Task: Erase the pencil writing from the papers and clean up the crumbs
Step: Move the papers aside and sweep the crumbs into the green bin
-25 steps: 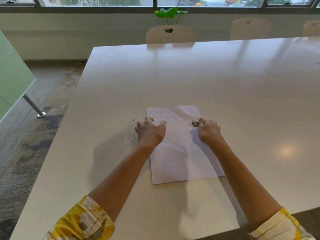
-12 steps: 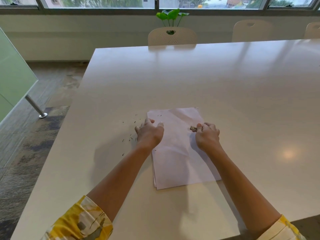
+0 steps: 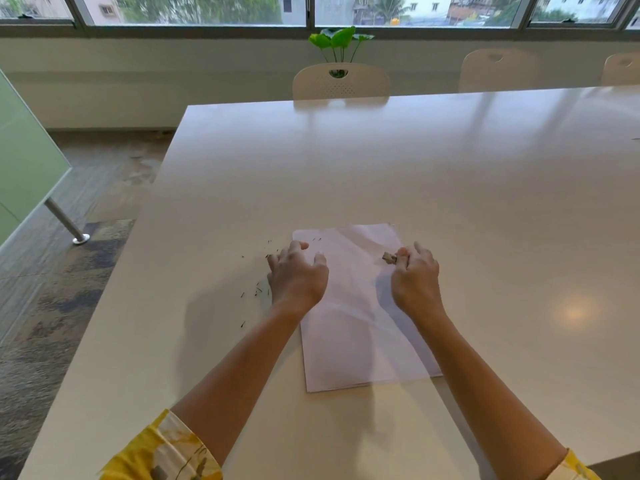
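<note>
Head view: smooth, glossy off-white counter point(image 3: 450, 174), broad and rectangular, soft reflections on its surface. Papers point(image 3: 360, 327) lie near the front edge, a thin stack of white rectangular sheets, lightly creased, lower edges slightly fanned. Left hand point(image 3: 298, 277) rests on the papers' left edge, fingers spread and bent, fingertips pressing down, nothing grasped. Right hand point(image 3: 415, 278) is over the papers' right side, fingers curled, pinching a small worn eraser point(image 3: 389, 257), greyish-brown and blocky; its tip pokes out toward the sheet's upper middle; contact with the paper cannot be told. Crumbs point(image 3: 258, 291), thin dark slivers, scatter on the counter just left of the left hand, a few on the top left corner of the papers. Yellow patterned sleeves point(image 3: 166, 455) at both forearms. Beige perforated chair point(image 3: 341, 81) at the far edge, green leafy plant point(image 3: 337, 38) behind it
</note>
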### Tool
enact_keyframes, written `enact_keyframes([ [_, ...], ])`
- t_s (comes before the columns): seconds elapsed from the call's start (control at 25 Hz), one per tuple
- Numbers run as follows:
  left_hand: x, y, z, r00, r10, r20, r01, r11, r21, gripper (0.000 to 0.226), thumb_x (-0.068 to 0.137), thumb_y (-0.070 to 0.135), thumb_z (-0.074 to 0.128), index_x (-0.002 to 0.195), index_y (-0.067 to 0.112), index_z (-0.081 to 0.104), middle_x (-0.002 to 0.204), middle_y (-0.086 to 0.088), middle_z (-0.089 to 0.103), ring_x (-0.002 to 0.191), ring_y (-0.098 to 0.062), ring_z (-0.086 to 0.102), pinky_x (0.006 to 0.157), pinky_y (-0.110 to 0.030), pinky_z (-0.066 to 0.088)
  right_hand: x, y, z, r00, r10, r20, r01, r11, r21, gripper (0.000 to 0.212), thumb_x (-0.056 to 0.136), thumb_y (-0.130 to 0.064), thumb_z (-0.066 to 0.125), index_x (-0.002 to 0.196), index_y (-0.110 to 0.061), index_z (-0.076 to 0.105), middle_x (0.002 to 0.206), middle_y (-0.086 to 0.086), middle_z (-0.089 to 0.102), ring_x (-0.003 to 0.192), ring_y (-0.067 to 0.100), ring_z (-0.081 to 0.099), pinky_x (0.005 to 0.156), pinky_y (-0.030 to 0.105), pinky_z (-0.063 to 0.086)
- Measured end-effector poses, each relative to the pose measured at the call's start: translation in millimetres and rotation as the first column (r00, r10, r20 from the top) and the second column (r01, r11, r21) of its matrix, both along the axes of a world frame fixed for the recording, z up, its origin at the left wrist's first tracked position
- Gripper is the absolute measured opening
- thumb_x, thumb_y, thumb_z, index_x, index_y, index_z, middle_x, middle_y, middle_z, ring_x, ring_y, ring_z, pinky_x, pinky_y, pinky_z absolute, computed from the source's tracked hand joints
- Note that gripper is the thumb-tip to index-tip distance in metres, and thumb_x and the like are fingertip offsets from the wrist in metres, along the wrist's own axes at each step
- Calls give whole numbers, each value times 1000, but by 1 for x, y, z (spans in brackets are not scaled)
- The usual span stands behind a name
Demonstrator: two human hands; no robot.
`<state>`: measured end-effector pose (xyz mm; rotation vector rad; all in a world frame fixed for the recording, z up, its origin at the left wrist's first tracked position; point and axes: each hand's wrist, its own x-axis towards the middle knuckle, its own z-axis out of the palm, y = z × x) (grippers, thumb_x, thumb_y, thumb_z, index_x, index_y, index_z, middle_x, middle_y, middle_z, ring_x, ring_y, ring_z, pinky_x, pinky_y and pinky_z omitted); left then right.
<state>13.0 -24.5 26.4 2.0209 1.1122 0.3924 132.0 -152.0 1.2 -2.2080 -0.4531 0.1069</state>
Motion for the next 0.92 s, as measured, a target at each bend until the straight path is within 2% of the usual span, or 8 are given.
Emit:
enact_keyframes([
  [0.12,17,-13,-5,976,-123,182,106,989,100,36,102,23,47,137,17,53,141,-3,52,136,-18,37,110,-30,30,-1,13,11,978,-108,-178,176,885,432,35,109,-27,29,111,-13,61,115,8,64,99,18,60,89,24,46],
  [0.24,38,-30,-9,905,-273,327,289,957,0,36,105,15,43,139,15,54,144,-1,52,136,-13,43,106,-18,29,3,25,11,901,-92,-424,376,654,657,37,109,-27,28,82,-18,52,71,-1,53,60,9,48,58,17,41],
  [0.32,54,-36,-13,875,-328,355,372,926,-61,37,107,15,39,141,15,53,146,-2,53,137,-14,45,106,-16,31,5,27,1,870,-30,-492,434,520,736,37,109,-25,29,77,-16,46,62,-3,41,53,8,38,53,20,35],
  [0.56,81,-52,-32,850,-404,337,475,865,-160,40,107,22,31,134,12,60,132,-8,65,125,-21,57,113,-37,40,10,26,-17,909,-76,-410,377,571,729,40,108,-24,31,72,-17,45,60,-6,42,53,8,41,56,24,38],
  [0.64,84,-48,-37,833,-510,214,534,842,-71,44,108,25,27,140,14,55,143,-6,57,138,-20,45,123,-37,22,14,26,-20,915,-66,-398,364,561,743,40,108,-24,31,71,-17,44,59,-7,43,54,9,42,59,27,39],
  [0.72,85,-37,-43,798,-598,-78,603,789,115,51,109,31,19,155,20,35,163,2,29,153,-13,13,125,-35,-2,15,28,-22,911,-45,-409,368,538,759,39,108,-26,31,72,-18,45,59,-7,42,54,9,40,58,26,37],
  [0.8,81,-28,-52,783,-536,-316,618,725,302,56,107,41,15,161,25,11,168,8,4,154,-9,-7,124,-37,-9,14,30,-23,903,-28,-429,381,515,768,38,108,-26,31,73,-19,44,61,-7,40,54,8,36,55,24,34],
  [0.92,72,-16,-55,825,-415,-385,543,772,332,69,102,58,16,161,25,-3,166,11,-11,152,-10,-15,124,-38,-12,15,33,-23,904,-8,-427,375,495,784,37,108,-26,31,75,-18,46,62,-6,40,53,6,35,53,22,31],
])
